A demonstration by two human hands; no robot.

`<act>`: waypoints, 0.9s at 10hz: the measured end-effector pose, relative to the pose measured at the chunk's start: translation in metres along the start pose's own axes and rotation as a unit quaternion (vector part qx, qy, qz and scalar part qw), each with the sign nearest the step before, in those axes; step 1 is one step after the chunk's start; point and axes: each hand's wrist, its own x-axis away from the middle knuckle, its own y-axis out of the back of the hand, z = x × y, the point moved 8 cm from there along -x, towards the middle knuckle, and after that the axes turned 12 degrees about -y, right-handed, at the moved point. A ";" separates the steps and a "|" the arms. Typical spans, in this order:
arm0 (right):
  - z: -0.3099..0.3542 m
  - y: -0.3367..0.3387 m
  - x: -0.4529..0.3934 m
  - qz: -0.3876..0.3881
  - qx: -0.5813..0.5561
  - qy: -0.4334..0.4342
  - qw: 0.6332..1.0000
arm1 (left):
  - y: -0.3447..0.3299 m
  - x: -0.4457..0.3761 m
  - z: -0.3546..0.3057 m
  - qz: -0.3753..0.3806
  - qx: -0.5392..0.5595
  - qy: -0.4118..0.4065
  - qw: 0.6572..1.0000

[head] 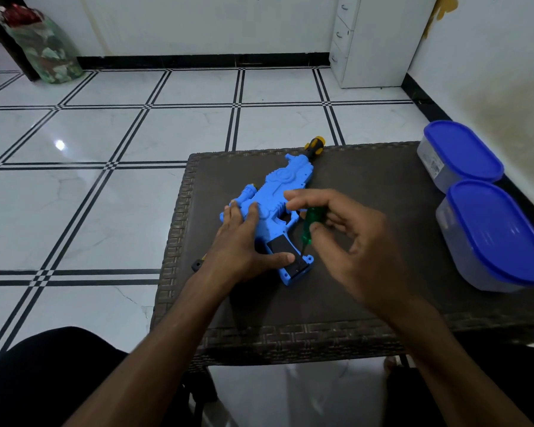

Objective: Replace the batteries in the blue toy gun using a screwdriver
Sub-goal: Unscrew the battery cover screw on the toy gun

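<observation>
While the table (pixel 367 288) bears two tubs (pixel 487 235) at right, the gun (pixel 272 198) lies flat near its centre; left hand (pixel 241 241), fingers straight, presses it, right hand (pixel 349 238) pinches a green screwdriver (pixel 310 224), tip at the grip's black cover (pixel 285 252).
</observation>
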 end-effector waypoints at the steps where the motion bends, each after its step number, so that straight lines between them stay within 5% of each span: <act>1: 0.002 -0.001 0.001 -0.004 0.024 0.017 1.000 | 0.000 0.000 0.000 0.001 -0.007 -0.003 1.000; 7: 0.004 0.006 0.000 -0.053 0.055 0.045 0.996 | 0.001 0.002 -0.001 0.000 0.005 -0.006 1.000; 9: -0.002 0.006 0.002 -0.014 -0.030 -0.009 0.999 | 0.000 0.000 0.000 -0.004 0.000 -0.004 1.000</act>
